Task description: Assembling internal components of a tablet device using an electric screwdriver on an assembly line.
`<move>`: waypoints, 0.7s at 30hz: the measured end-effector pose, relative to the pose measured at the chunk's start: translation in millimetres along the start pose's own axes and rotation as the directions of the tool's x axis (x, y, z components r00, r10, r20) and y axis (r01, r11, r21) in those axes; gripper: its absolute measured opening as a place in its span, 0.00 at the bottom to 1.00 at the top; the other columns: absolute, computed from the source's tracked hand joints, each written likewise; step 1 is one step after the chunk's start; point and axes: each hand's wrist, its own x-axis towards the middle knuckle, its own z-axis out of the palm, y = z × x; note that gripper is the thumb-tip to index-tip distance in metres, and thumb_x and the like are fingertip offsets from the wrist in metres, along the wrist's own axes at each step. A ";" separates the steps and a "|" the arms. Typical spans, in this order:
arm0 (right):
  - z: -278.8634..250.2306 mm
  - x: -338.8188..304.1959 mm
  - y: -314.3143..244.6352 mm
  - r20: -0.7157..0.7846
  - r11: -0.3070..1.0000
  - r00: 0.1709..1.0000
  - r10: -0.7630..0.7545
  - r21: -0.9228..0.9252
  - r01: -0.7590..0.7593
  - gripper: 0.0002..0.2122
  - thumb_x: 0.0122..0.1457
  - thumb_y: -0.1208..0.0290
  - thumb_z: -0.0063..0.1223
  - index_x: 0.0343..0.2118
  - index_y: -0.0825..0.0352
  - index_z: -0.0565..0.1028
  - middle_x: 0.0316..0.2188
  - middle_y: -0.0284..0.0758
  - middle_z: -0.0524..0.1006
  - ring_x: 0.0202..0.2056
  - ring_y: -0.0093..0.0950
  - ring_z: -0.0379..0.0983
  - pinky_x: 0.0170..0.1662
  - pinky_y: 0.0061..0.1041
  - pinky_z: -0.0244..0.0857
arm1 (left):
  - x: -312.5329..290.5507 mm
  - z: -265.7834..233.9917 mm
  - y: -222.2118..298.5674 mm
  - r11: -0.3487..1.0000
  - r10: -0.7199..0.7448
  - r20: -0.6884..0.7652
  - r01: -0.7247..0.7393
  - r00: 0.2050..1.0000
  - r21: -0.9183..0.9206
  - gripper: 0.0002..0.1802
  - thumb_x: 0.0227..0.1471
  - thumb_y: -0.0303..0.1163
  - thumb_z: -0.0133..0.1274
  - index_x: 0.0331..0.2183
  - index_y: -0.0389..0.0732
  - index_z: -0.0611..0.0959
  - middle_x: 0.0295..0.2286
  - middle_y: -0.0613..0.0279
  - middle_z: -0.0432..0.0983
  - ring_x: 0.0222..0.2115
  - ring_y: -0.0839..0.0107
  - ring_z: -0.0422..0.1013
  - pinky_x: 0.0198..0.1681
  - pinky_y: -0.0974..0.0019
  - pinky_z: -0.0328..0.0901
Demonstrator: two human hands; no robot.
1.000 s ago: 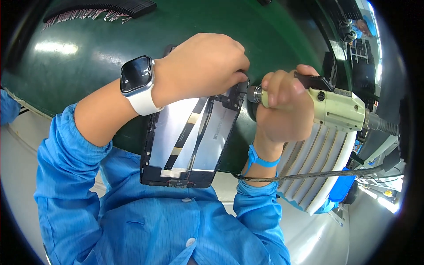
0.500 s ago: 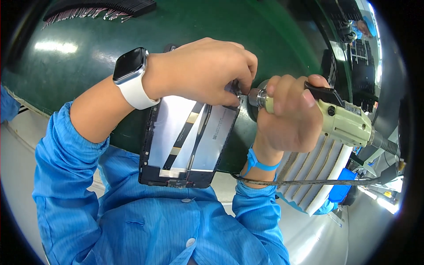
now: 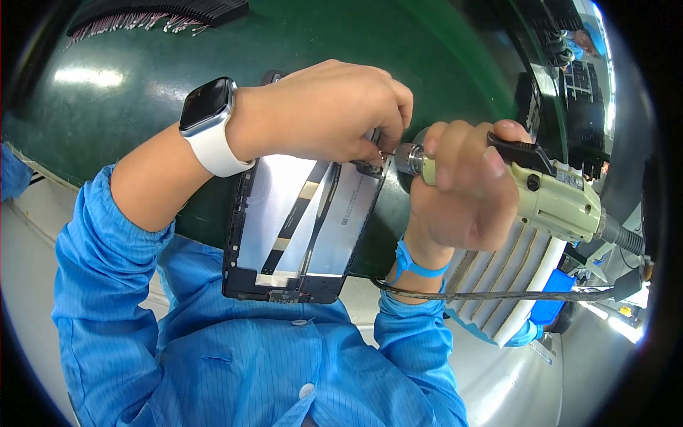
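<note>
An opened tablet [image 3: 338, 220] with a black frame and a pale metallic inside lies on the bench, its near edge by my body. A dark flat ribbon cable [image 3: 294, 220] runs slantwise across it. My left hand [image 3: 334, 110] reaches over the tablet's far end, thumb and forefinger pinched at the far right corner; whatever they grip is hidden. Wrapped in my right hand [image 3: 466, 188] is a pale green electric screwdriver [image 3: 558, 203] with a black lever. It lies nearly level, its bit pointing left at that corner, close to my left fingertips.
A green bench top [image 3: 284, 35] spreads beyond the tablet. At the far left lie black parts with thin wires [image 3: 163, 18]. A black cord [image 3: 498, 294] crosses under my right wrist. To the right stands a divided carton [image 3: 498, 277]; a person [image 3: 587, 43] is far off.
The screwdriver's front end and my right hand have shifted slightly left. My left hand stays pinched at the same corner, barely moved.
</note>
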 end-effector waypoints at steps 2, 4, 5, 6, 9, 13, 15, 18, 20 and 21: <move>-1.1 -0.6 -0.6 0.005 1.000 1.000 -0.002 -0.003 0.002 0.17 0.53 0.75 0.45 0.46 0.75 0.66 0.15 0.32 0.64 0.17 0.23 0.61 0.30 0.32 0.61 | 0.3 0.7 0.6 1.000 -0.006 -0.005 0.006 1.000 -0.030 0.06 0.38 0.28 0.64 0.25 0.41 0.85 0.37 0.69 0.76 0.39 0.65 0.71 0.40 0.60 0.68; -0.8 -0.8 -0.2 0.019 1.000 1.000 -0.005 -0.006 0.005 0.17 0.53 0.76 0.45 0.46 0.75 0.65 0.15 0.32 0.64 0.17 0.24 0.61 0.30 0.32 0.61 | -0.1 0.5 -0.1 1.000 -0.003 -0.009 0.003 1.000 -0.017 0.06 0.38 0.28 0.64 0.25 0.41 0.85 0.37 0.69 0.76 0.39 0.65 0.71 0.40 0.60 0.67; -0.2 -0.8 0.1 0.019 1.000 1.000 -0.006 -0.007 0.006 0.17 0.53 0.76 0.45 0.46 0.75 0.65 0.15 0.32 0.64 0.17 0.24 0.61 0.30 0.32 0.61 | -0.3 0.3 -0.4 1.000 -0.001 -0.012 0.001 1.000 -0.005 0.06 0.38 0.28 0.64 0.25 0.41 0.85 0.37 0.69 0.76 0.39 0.65 0.71 0.40 0.60 0.67; 0.1 -1.3 0.3 0.026 1.000 1.000 -0.003 -0.002 0.003 0.17 0.53 0.76 0.45 0.47 0.75 0.65 0.15 0.33 0.64 0.18 0.24 0.61 0.30 0.32 0.61 | -0.5 0.8 -0.5 1.000 0.000 -0.012 0.000 1.000 -0.006 0.06 0.38 0.28 0.64 0.25 0.41 0.85 0.37 0.69 0.76 0.39 0.65 0.71 0.40 0.60 0.67; -3.8 -1.6 1.5 0.060 1.000 0.998 -0.005 -0.003 0.006 0.17 0.54 0.73 0.45 0.47 0.74 0.67 0.16 0.32 0.65 0.18 0.24 0.62 0.31 0.32 0.60 | -0.1 2.5 -0.7 0.999 -0.010 -0.021 0.009 1.000 -0.039 0.07 0.38 0.28 0.64 0.25 0.41 0.85 0.36 0.69 0.76 0.39 0.64 0.71 0.40 0.60 0.67; -4.7 -1.6 1.4 0.071 1.000 0.997 -0.009 -0.023 0.011 0.18 0.55 0.71 0.44 0.47 0.73 0.68 0.17 0.31 0.65 0.19 0.24 0.62 0.32 0.32 0.59 | 1.0 -0.6 2.0 0.998 -0.035 -0.005 0.035 0.999 -0.047 0.10 0.37 0.29 0.66 0.27 0.40 0.85 0.36 0.67 0.76 0.39 0.63 0.71 0.40 0.59 0.67; -1.2 -0.8 -1.1 0.022 0.999 1.000 0.006 -0.038 -0.005 0.17 0.53 0.73 0.45 0.46 0.74 0.67 0.16 0.32 0.64 0.18 0.24 0.61 0.31 0.32 0.60 | 0.3 -1.4 2.0 0.997 -0.049 0.014 0.050 0.999 -0.063 0.12 0.36 0.29 0.66 0.30 0.40 0.85 0.37 0.66 0.76 0.39 0.62 0.71 0.41 0.59 0.67; -5.3 -1.8 0.9 -0.054 0.998 0.998 0.024 -0.049 -0.026 0.16 0.52 0.76 0.46 0.44 0.75 0.67 0.14 0.32 0.63 0.17 0.24 0.61 0.29 0.31 0.61 | -0.3 0.3 -2.1 0.999 0.031 -0.038 -0.033 0.999 -0.040 0.19 0.35 0.29 0.67 0.35 0.39 0.84 0.38 0.63 0.75 0.41 0.60 0.71 0.42 0.59 0.68; -6.9 -1.8 2.4 -0.080 0.999 0.996 0.028 -0.043 -0.032 0.15 0.51 0.76 0.46 0.44 0.75 0.68 0.14 0.32 0.63 0.16 0.23 0.60 0.29 0.30 0.61 | -0.1 -0.1 -2.6 0.999 0.018 -0.001 -0.018 1.000 -0.043 0.24 0.34 0.29 0.67 0.39 0.38 0.83 0.39 0.61 0.75 0.42 0.58 0.71 0.44 0.59 0.68; -6.3 -1.6 2.0 -0.091 0.999 0.995 0.030 -0.037 -0.033 0.15 0.51 0.77 0.46 0.43 0.75 0.68 0.13 0.32 0.63 0.16 0.23 0.60 0.28 0.30 0.61 | -0.3 -1.0 -1.6 0.999 0.017 -0.001 -0.017 1.000 -0.041 0.24 0.34 0.29 0.67 0.39 0.38 0.83 0.39 0.61 0.75 0.42 0.58 0.71 0.44 0.59 0.68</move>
